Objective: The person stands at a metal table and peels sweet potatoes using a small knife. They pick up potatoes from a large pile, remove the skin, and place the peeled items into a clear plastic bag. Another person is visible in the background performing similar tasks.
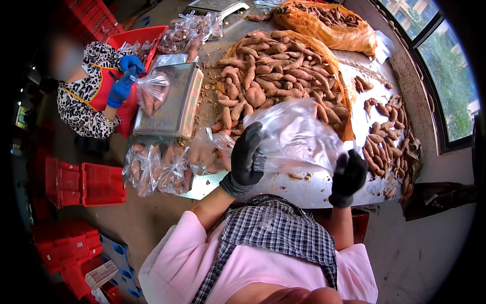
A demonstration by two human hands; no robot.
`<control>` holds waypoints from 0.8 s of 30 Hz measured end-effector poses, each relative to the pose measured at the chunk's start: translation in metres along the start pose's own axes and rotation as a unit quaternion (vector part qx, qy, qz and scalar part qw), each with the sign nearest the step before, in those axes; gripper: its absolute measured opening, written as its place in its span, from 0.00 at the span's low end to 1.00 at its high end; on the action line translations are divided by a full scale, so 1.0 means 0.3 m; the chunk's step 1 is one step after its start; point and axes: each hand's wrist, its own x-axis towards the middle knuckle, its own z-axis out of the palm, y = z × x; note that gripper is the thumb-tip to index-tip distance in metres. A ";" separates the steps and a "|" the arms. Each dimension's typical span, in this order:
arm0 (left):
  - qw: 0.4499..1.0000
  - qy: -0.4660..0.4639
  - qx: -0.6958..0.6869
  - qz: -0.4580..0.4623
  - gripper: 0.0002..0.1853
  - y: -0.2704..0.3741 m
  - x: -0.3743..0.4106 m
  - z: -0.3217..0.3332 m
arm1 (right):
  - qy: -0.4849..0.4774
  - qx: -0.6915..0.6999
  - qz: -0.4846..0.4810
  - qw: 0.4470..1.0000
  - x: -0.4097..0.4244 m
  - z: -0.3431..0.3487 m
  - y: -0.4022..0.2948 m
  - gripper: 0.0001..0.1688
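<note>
A clear plastic bag [300,140], blurred and without visible contents, stretches between my two gloved hands above the metal table. Its left edge is in my left hand [246,157], which wears a black glove and points its fingers upward. On the other side my right hand [348,176], gloved the same way, has its fingers curled on the bag's right corner. Just beyond the bag spreads a large heap of sweet potatoes [273,72], lying on an opened orange mesh sack [341,83]. Filled bags of sweet potatoes [174,169] stand left of my left hand.
Across the table's left side, a co-worker's blue-gloved hands [125,81] hold a filled bag above a scale [167,102]. Loose sweet potatoes [383,140] lie at right, by the window wall. Another mesh sack [326,30] sits behind. Red crates [102,184] stand on the left floor.
</note>
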 end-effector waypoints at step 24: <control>0.880 -0.208 -0.028 -0.427 0.11 -0.362 -0.365 -0.023 | -0.442 0.251 0.492 0.707 -0.447 0.079 0.315 0.16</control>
